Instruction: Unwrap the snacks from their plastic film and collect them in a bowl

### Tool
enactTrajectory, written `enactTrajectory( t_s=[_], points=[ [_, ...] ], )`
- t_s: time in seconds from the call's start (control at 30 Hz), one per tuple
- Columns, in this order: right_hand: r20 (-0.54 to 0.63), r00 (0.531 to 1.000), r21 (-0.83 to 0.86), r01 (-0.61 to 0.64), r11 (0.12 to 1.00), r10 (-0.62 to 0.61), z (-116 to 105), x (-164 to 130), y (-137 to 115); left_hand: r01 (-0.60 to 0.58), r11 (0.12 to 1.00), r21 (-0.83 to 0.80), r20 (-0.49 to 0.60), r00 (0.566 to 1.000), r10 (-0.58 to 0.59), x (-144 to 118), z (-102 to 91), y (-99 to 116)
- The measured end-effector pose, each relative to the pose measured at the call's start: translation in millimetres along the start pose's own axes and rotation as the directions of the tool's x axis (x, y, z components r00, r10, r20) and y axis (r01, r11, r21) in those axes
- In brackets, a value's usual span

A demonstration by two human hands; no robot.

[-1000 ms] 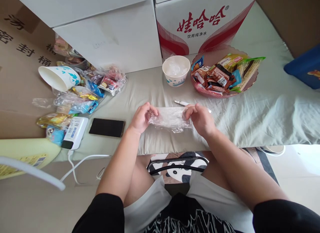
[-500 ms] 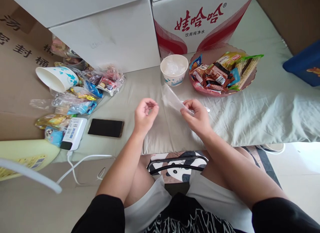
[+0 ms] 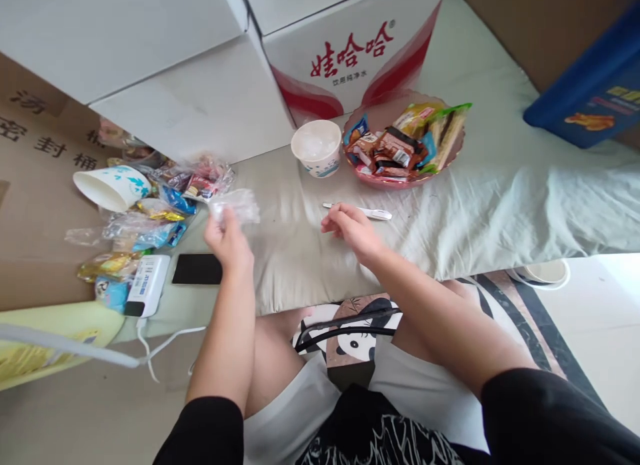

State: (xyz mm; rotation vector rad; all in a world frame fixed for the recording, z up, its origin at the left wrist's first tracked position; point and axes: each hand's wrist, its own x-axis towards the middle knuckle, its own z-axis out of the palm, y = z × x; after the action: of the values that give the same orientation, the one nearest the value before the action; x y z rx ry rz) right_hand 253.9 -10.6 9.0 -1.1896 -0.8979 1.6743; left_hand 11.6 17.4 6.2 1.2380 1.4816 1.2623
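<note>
over the bedsheet, left hand (image 3: pixel 227 237) now grips the clear wrapper (image 3: pixel 236 204); right hand (image 3: pixel 350 226) has let go, half-open.

1. A room in a home, used as a makeshift work spot: the surface is a bed or mattress under a wrinkled pale green sheet (image 3: pixel 500 205) (not a proper table).
2. Cardboard cartons stand stacked at its back, among them a drinking-water box (image 3: pixel 345 45) with red Chinese lettering.
3. Household odds lie about: a phone (image 3: pixel 197 269), a white charger (image 3: pixel 147 285), a pink dish of wrapped snacks (image 3: pixel 400 142), paper bowls.
4. A patterned floor mat (image 3: pixel 525 318) lies below.
</note>
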Motion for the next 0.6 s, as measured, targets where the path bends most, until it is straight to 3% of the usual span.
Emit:
enactTrajectory(
  t_s=[0.07,0.13,0.17,0.23,0.33,0.37,0.43,0.5,0.57,0.6],
  points=[
    [0.049,0.996,-0.088,0.076,0.993,-0.072,-1.4,6.4,1.4,-0.147,0.989,0.019,-0.194,0.97,0.148,3.7,-2.4,-1.9],
    [0.096,0.985,-0.163,0.161,0.973,-0.147,-1.2,9.6,2.1,-0.267,0.96,0.082,-0.346,0.896,0.279,3.8,8.7,-0.9],
    [0.109,0.98,-0.192,0.183,0.964,-0.164,-0.7,9.9,1.9,-0.298,0.947,0.115,-0.381,0.868,0.319,4.4,18.4,1.8],
    [0.132,0.977,-0.241,0.195,0.951,-0.167,0.6,8.8,0.6,-0.321,0.933,0.162,-0.378,0.853,0.359,10.2,43.6,14.2],
    [0.163,0.975,-0.281,0.19,0.941,-0.149,1.1,6.2,-2.6,-0.361,0.883,0.301,-0.361,0.814,0.456,34.6,88.1,49.7],
    [0.168,0.975,-0.286,0.191,0.939,-0.147,0.7,5.7,-3.6,-0.378,0.87,0.317,-0.306,0.828,0.471,45.9,103.4,63.9],
    [0.17,0.974,-0.286,0.196,0.938,-0.152,-1.0,5.5,-5.1,-0.376,0.799,0.469,-0.02,0.9,0.436,69.6,133.4,90.2],
    [0.166,0.973,-0.279,0.2,0.939,-0.158,-3.2,5.9,-6.3,-0.327,0.649,0.687,0.136,0.935,0.327,90.7,159.8,109.1],
    [0.162,0.973,-0.266,0.202,0.943,-0.163,-5.1,6.4,-7.7,-0.227,0.574,0.787,0.248,0.968,0.043,106.7,178.8,118.3],
    [0.161,0.974,-0.259,0.2,0.945,-0.162,-5.8,6.5,-8.6,-0.163,0.595,0.787,0.292,0.948,-0.127,112.8,184.7,119.7]
  ],
)
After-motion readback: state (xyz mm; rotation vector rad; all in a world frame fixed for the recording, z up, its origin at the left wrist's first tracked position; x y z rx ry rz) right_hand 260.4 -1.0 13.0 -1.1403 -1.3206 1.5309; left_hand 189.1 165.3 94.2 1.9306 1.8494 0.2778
